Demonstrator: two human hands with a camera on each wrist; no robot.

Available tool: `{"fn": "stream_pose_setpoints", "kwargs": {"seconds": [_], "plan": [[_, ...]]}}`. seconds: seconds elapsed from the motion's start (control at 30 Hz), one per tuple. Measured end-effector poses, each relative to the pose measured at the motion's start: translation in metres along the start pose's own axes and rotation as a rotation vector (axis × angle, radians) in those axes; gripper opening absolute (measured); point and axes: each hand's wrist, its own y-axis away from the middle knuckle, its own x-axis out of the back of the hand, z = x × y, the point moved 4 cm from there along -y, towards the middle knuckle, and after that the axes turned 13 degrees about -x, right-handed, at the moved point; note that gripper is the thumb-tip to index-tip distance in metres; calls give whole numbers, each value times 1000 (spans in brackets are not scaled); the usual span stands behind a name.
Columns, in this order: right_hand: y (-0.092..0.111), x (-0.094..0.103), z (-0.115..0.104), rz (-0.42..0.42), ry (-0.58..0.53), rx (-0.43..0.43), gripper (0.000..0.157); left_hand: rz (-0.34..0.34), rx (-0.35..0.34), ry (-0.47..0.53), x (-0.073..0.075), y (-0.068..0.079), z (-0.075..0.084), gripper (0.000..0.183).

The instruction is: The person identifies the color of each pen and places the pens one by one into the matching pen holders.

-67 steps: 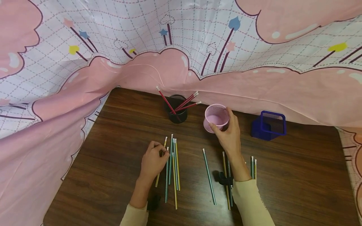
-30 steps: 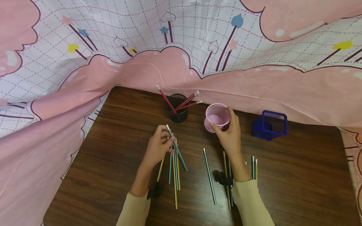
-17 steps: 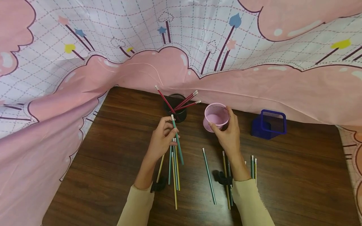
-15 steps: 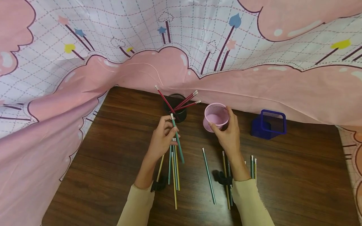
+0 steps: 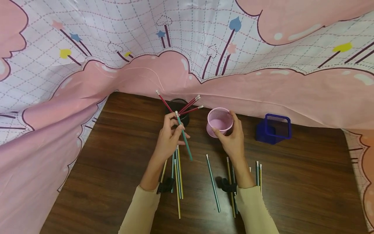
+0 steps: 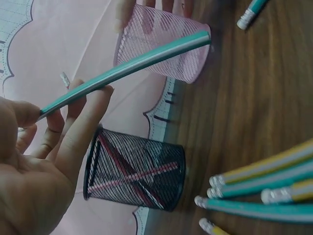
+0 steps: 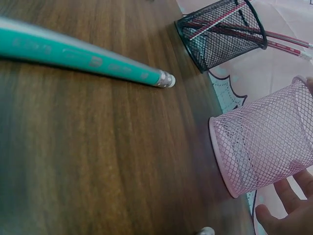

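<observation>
Along the back of the table [image 5: 93,182], before the cloth [image 5: 122,78], sit the left holder [image 5: 185,121] with standing pencils [image 5: 189,104] in it, the middle holder [image 5: 219,123] in the right hand [image 5: 232,139], and the right holder [image 5: 266,134]. The left hand [image 5: 168,136] holds a raised pencil [image 5: 185,143] before the left holder. Nearer lie a left bunch [image 5: 177,188], a lone pencil [image 5: 213,183], and a right bunch [image 5: 257,174] flanking the right sleeve [image 5: 254,208].

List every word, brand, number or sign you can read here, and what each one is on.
No text is legible.
Green pencil lying on the table: a faint row of printed marks along its barrel, too blurred to read.
Held green pencil: no lettering that I can make out.
Pink cup, black cup, blue holder: no labels seen.
Cloth: printed pictures, no words seen.
</observation>
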Motion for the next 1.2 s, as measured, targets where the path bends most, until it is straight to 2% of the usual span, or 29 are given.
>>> {"fn": "stream_pose_setpoints", "kwargs": {"seconds": [0.17, 0.3, 0.63, 0.9, 1.2], "plan": [[0, -2, -2, -1, -25, -12, 89, 15, -5, 20, -4, -9, 20, 40], [0, 1, 2, 7, -24, -32, 89, -9, -23, 34, -14, -18, 34, 38], [0, 0, 3, -20, -14, -43, 90, -65, -97, 0, -29, -38, 36, 36], [-1, -2, 2, -12, -30, -26, 88, -40, -90, 2, -29, -48, 11, 40], [0, -1, 0, -15, -14, -31, 89, -24, -133, 8, -31, -62, 9, 39]]}}
